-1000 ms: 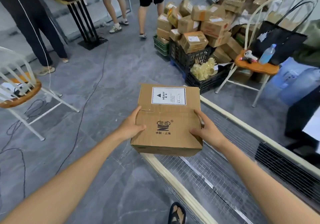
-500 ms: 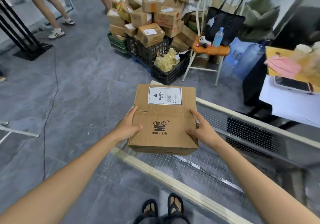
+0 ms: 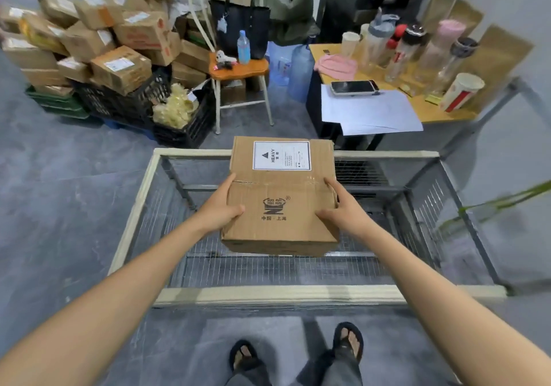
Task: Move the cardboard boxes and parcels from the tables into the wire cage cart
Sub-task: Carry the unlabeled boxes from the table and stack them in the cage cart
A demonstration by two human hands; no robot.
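- Cardboard box [image 3: 280,207], white "HEAVY" label on its top, is held level over the open top of the wire cage cart [image 3: 268,294]. The cart's mesh floor shows beneath it.
- Far left: pile of taped parcels [image 3: 89,37] stacked on green and black plastic crates.
- Black crate [image 3: 185,135] just right of the pile holds pale yellow bundles [image 3: 174,108].
- Left hand [image 3: 219,210] grips the box's left side, thumb curled over the top face, index finger along the edge. The other fingers are hidden.
- Chair [image 3: 238,69] carries a black tote bag [image 3: 240,28] and a water bottle [image 3: 243,47].
- Right hand [image 3: 343,211] grips the right side the same way.
- Table [image 3: 447,113] holds tumblers, a phone [image 3: 354,87], a pink cloth [image 3: 337,65] and paper sheets.
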